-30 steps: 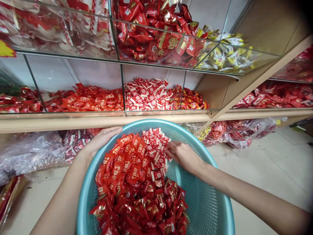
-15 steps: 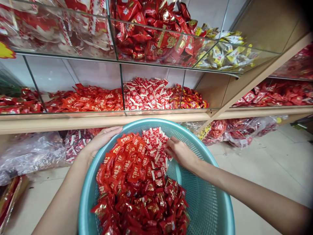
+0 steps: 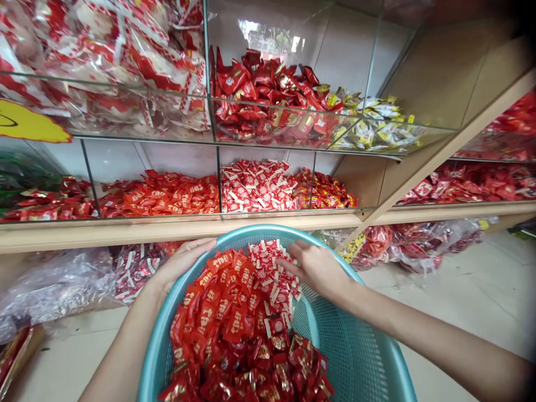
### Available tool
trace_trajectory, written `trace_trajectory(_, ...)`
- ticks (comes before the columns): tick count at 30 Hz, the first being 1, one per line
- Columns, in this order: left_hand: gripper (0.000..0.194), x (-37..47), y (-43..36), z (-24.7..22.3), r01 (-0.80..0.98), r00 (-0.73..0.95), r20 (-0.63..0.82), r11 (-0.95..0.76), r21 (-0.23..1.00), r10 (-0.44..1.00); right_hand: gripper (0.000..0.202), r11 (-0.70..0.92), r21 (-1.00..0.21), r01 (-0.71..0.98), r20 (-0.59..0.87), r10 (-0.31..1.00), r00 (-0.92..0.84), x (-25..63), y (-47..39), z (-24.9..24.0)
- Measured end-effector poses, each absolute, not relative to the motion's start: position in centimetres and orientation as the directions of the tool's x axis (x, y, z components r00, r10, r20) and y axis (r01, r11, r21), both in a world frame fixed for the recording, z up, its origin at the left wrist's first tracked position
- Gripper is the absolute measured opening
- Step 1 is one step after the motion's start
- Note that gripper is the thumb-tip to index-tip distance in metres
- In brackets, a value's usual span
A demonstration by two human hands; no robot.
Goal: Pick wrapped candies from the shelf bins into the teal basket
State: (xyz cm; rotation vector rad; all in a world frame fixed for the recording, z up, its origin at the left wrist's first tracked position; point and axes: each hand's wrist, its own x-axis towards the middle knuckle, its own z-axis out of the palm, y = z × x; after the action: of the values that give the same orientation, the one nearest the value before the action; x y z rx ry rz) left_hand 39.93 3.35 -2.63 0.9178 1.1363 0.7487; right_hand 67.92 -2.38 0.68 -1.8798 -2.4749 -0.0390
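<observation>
A round teal plastic basket (image 3: 412, 379) with mesh walls holds three kinds of wrapped candies. My left hand (image 3: 184, 262) grips its upper left rim, fingers lying along the edge. My right hand (image 3: 322, 271) reaches over the right wall, with its fingers apart at the small red-and-white candies (image 3: 268, 265). Nothing shows in those fingers, though the palm is hidden. Bright red packets with gold lettering (image 3: 221, 301) lie on the left side of the basket. Dark red shiny candies (image 3: 268, 363) fill its near part.
Ahead stands a wooden shelf (image 3: 125, 233) with glass-divided bins. The lower bins hold red packets (image 3: 171, 192), red-and-white candies (image 3: 257, 187) and other sweets; red wrapped candies (image 3: 268, 95) sit above. Clear plastic bags (image 3: 62, 285) lie below on the tiled floor (image 3: 473, 296).
The view has tilted up, so shelf and basket sit lower in the picture. My right hand has lifted slightly and its fingers have spread. My left hand stays on the rim.
</observation>
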Motion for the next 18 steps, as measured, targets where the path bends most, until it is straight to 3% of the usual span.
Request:
trace_trajectory(5,0.042,40.0,3.6,-3.1,-0.081,0.322,-0.370,0.415,0.906,0.871,0.015,0.467,-0.072,0.881,0.299,0.853,-0.428,67.8,4.7,5.7)
trace_trajectory(9,0.042,40.1,3.6,-3.2,-0.071,0.302,-0.380,0.418,0.905,0.874,0.015,0.565,-0.010,0.825,0.175,0.813,-0.555,67.4,10.8,6.2)
trace_trajectory(12,0.041,40.0,3.5,-3.1,-0.074,0.296,-0.372,0.410,0.909,0.880,0.019,0.535,0.037,0.844,0.095,0.839,-0.536,67.2,13.1,5.1)
trace_trajectory(18,0.039,39.8,3.5,-3.2,-0.088,0.325,-0.371,0.418,0.904,0.870,0.025,0.497,0.042,0.867,0.073,0.864,-0.499,67.4,13.5,4.2)
